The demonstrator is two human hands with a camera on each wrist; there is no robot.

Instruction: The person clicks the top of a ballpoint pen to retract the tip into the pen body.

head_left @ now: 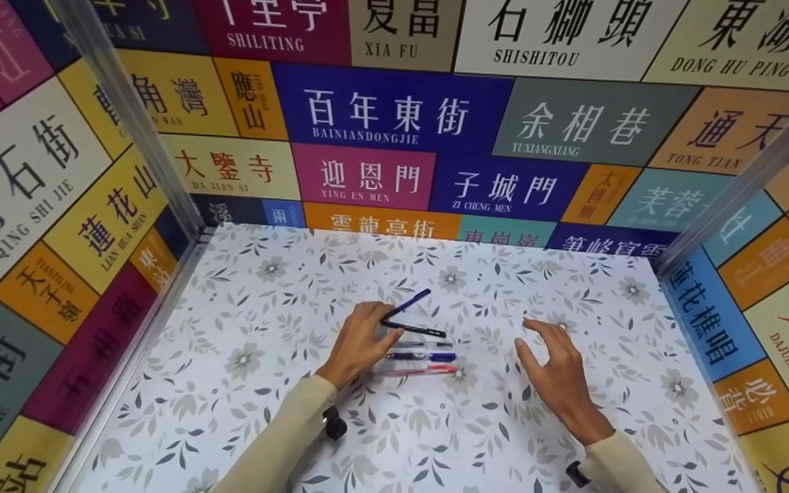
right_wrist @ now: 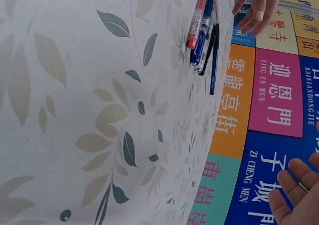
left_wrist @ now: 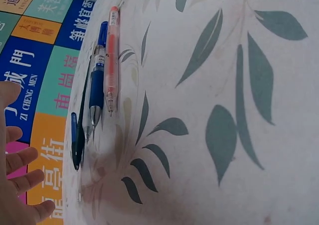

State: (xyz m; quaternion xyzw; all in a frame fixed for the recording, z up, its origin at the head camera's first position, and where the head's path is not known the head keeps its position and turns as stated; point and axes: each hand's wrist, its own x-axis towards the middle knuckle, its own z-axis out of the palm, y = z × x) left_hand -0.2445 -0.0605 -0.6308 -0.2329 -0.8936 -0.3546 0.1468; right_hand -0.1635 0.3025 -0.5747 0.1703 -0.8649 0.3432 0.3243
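In the head view, my left hand (head_left: 360,342) hovers over the left ends of a small group of pens, fingers relaxed and holding nothing. Its fingertips overlap a dark blue pen (head_left: 411,302) slanting away and a black pen (head_left: 425,331), which meet in a V. Nearer me lie a thin clear pen (head_left: 441,344), a blue pen (head_left: 435,357) and a red pen (head_left: 435,370), side by side. The left wrist view shows the spread fingers apart from the red pen (left_wrist: 112,60). To the right of the pens, my empty right hand (head_left: 559,366) is held with loosely bent fingers.
The pens lie on a tabletop (head_left: 504,424) covered in white leaf-and-flower print. Panels with colourful place-name signs (head_left: 394,109) enclose its back and both sides. Clear corner strips stand at the back left (head_left: 179,185) and back right (head_left: 709,198).
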